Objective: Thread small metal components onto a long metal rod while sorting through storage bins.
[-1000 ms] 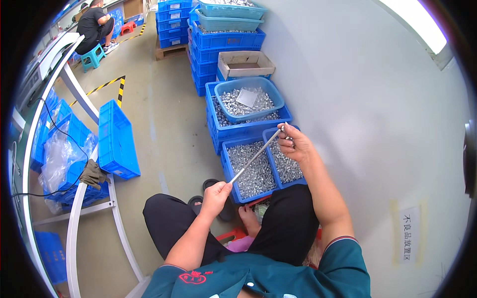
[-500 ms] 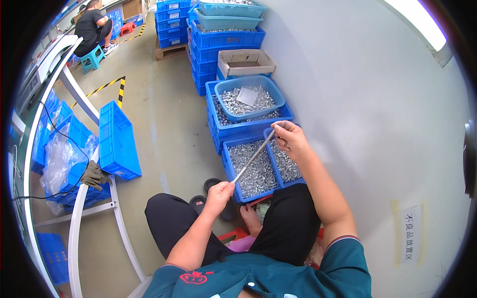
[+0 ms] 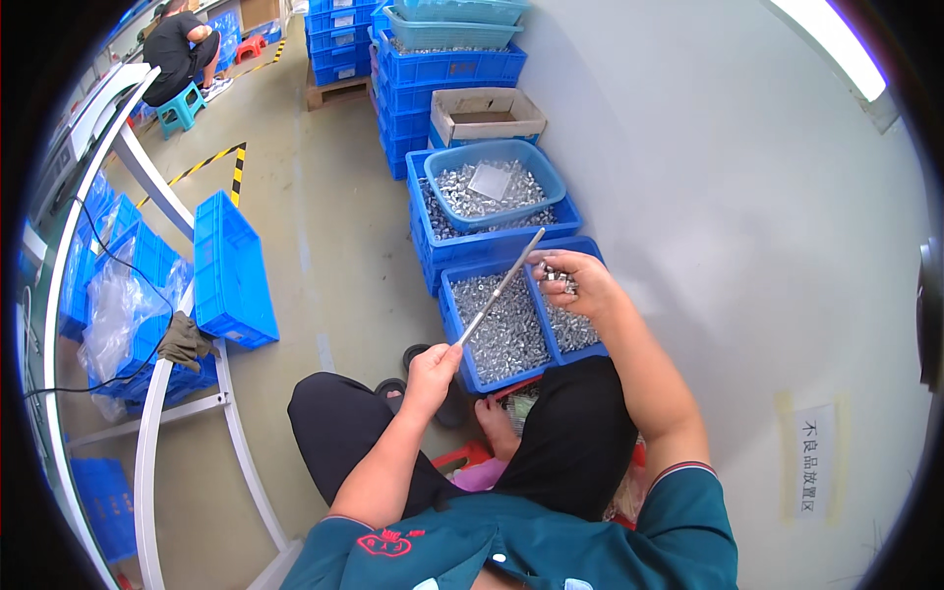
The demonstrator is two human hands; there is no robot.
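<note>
My left hand (image 3: 433, 374) is closed round the lower end of a thin metal rod (image 3: 482, 320), which slants up and to the right. Partway along the rod sits a thicker silver piece (image 3: 499, 292). Just right of the rod's upper end, my right hand (image 3: 588, 285) is turned partly palm up, with several small nut-like metal parts (image 3: 559, 277) in its curled fingers. Below both hands, a blue bin (image 3: 454, 329) full of small silver parts stands beside a second blue bin (image 3: 593, 251) with similar parts, partly hidden by my right hand and forearm.
Farther off, a light-blue basin (image 3: 438, 187) of metal parts rests in a larger blue crate (image 3: 423, 246). Behind stand a cardboard box (image 3: 489, 128) and stacked crates (image 3: 398, 118). A white-framed table (image 3: 147, 472) and an upright blue crate (image 3: 236, 275) are left; a wall (image 3: 747, 246) is right.
My right hand has left the rod's upper end and turned, showing the metal parts in its fingers. A thicker piece now shows partway down the rod. My left hand keeps its grip.
</note>
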